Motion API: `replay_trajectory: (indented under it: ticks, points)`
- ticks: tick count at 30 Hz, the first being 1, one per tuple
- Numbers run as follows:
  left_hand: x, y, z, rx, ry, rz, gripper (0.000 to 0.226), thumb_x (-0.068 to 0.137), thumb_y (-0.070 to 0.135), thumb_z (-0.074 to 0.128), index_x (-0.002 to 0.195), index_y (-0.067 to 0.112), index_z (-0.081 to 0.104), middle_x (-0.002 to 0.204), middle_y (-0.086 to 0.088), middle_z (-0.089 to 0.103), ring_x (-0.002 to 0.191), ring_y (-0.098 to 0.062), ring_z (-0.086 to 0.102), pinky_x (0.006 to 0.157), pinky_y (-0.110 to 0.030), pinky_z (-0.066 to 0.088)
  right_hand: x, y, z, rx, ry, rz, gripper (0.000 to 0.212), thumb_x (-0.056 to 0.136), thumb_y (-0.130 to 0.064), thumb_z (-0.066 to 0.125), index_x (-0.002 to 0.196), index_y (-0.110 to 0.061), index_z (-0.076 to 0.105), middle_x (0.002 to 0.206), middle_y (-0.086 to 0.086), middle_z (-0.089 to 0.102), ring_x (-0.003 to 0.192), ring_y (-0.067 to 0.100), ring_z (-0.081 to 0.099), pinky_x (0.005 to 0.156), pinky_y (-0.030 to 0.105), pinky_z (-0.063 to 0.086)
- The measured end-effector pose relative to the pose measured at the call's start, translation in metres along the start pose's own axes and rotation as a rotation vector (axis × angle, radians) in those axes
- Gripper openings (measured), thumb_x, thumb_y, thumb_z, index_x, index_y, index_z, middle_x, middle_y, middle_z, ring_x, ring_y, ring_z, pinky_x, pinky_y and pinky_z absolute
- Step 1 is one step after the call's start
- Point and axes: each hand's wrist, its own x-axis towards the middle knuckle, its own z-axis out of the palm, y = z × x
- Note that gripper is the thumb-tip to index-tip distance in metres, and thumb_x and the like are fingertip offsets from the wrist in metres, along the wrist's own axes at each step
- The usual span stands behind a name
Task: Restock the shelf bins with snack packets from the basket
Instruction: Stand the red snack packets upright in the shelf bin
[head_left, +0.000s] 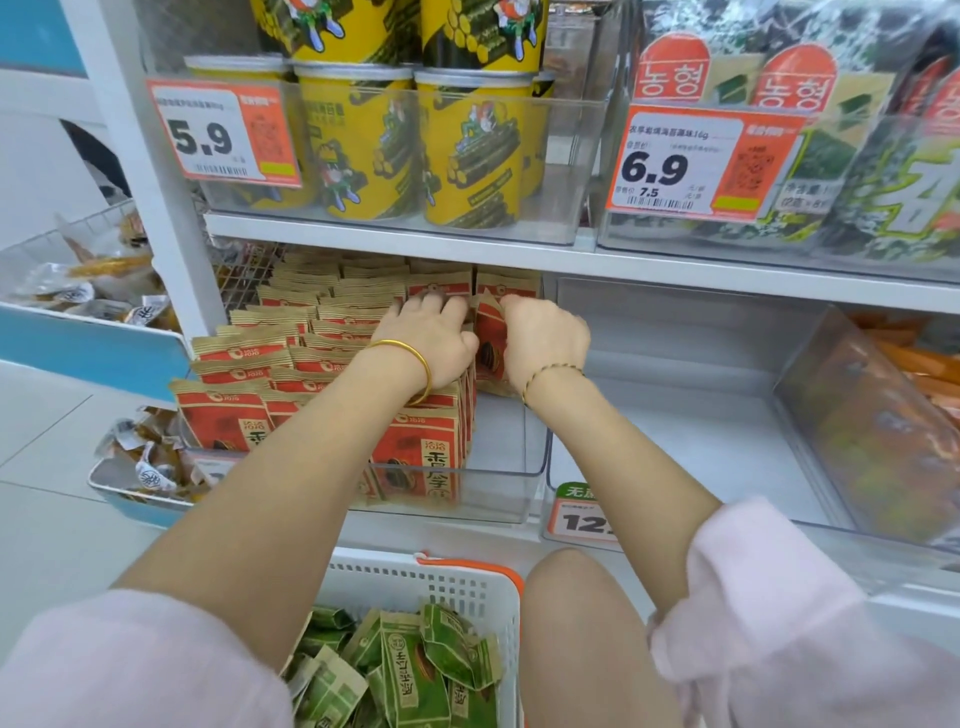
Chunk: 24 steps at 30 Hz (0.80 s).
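Both hands are among red packets in a clear bin on the lower shelf

The red packets (415, 457) have striped kraft-brown tops and red fronts, printed "洽洽" above large dark Chinese characters. They stand in rows filling the left part of the bin (519, 493). The left hand (431, 338), with a gold bangle at the wrist, curls its fingers over the tops of the far rows and holds them. Just right of it, the right hand (545, 338) grips one packet (488, 348) upright at the rows' right edge. Near, below the shelf, a white basket (467, 582) with an orange handle holds green packets (415, 670). On the upper shelf the left tag (223, 135) reads 5.9 before yellow tubs (363, 156), and the right tag (691, 161) reads 6.9, with 7.5 in small print
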Motion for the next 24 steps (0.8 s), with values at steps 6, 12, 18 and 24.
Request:
replay_trajectory:
  ticks: [6,12,18,24]
  points:
    - [-0.001,0.000,0.000,-0.002,0.001,-0.026,0.045,0.095,0.033,0.029,0.136,0.015,0.034,0.140,-0.016,0.035,0.129,-0.033,0.032,0.108,-0.042,0.024,0.041,0.007,0.010,-0.074,-0.126,-0.002,0.031,0.088,0.000,0.045,0.111,-0.015,0.060,0.118,0.006,0.059,0.111,0.026,0.056,0.080,0.029,0.043]
    - [0.004,0.002,-0.002,0.052,0.025,-0.013,0.045,0.093,0.032,0.032,0.133,0.012,0.037,0.138,-0.017,0.037,0.128,-0.034,0.035,0.107,-0.045,0.024,0.067,0.023,0.017,-0.084,-0.313,-0.159,0.026,0.092,-0.012,0.050,0.117,-0.014,0.056,0.117,0.004,0.060,0.106,0.024,0.056,0.075,0.023,0.038]
    - [0.020,0.006,-0.008,-0.099,-0.019,0.110,0.045,0.089,0.019,0.042,0.134,0.022,0.046,0.150,-0.003,0.029,0.134,-0.029,0.029,0.107,-0.042,0.025,0.073,0.019,0.032,0.071,-0.182,-0.058,0.012,0.092,-0.016,0.049,0.100,-0.017,0.057,0.099,0.003,0.055,0.107,0.027,0.055,0.065,0.024,0.027]
    - [0.028,0.003,-0.005,-0.006,-0.084,0.099,0.053,0.088,0.024,0.040,0.140,0.036,0.040,0.158,0.010,0.011,0.141,-0.025,0.009,0.112,-0.050,0.009,0.025,0.012,0.007,0.057,0.072,0.069,0.029,0.088,0.002,0.049,0.116,-0.007,0.052,0.120,0.016,0.054,0.112,0.035,0.050,0.086,0.038,0.042]
